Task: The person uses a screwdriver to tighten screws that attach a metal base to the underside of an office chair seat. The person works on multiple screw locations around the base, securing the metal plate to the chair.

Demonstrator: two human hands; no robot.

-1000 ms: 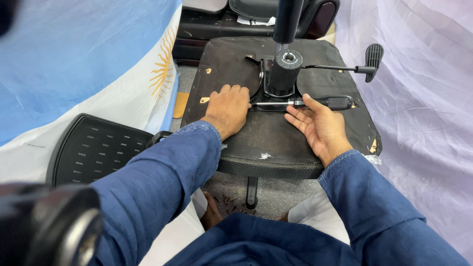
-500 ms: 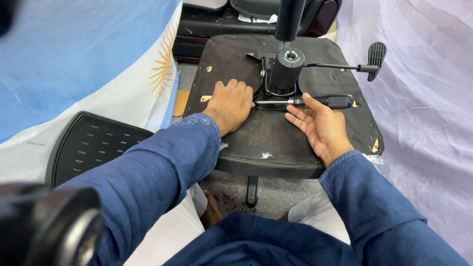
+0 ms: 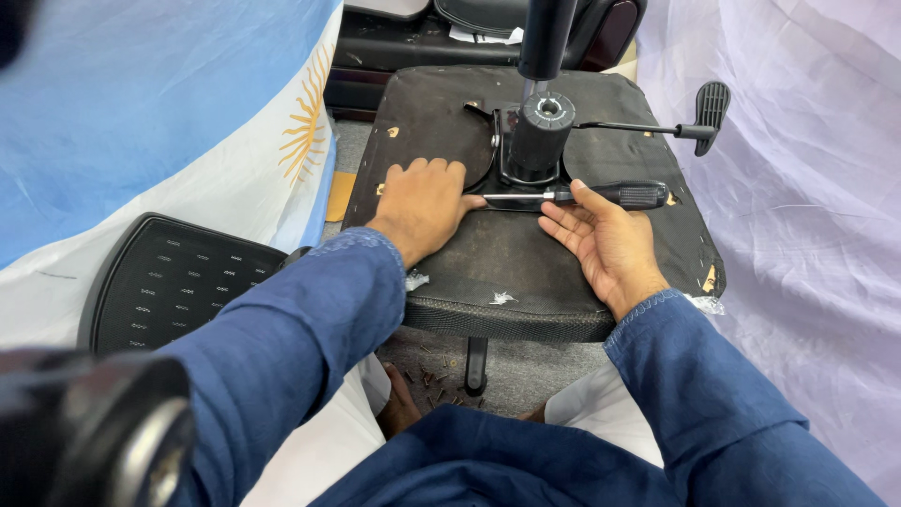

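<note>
An upturned black chair seat (image 3: pixel 526 268) lies in front of me, with its metal mechanism (image 3: pixel 537 141) and gas column (image 3: pixel 547 38) standing up from the middle. A thin lever (image 3: pixel 657 128) with a paddle end sticks out to the right. A black-handled screwdriver (image 3: pixel 619 195) lies flat on the seat just in front of the mechanism. My left hand (image 3: pixel 422 202) rests palm down on the seat, its fingertips near the screwdriver's tip. My right hand (image 3: pixel 605 244) lies palm up and open beside the handle, with the thumb touching it.
A black mesh backrest (image 3: pixel 178 282) lies on the floor at left. A blue and white cloth with a sun emblem (image 3: pixel 141 113) hangs behind it. White sheeting (image 3: pixel 798 235) covers the right side. Small screws (image 3: pixel 436 377) are scattered on the floor under the seat.
The view has drifted slightly. Both hands and the screwdriver stay where they were.
</note>
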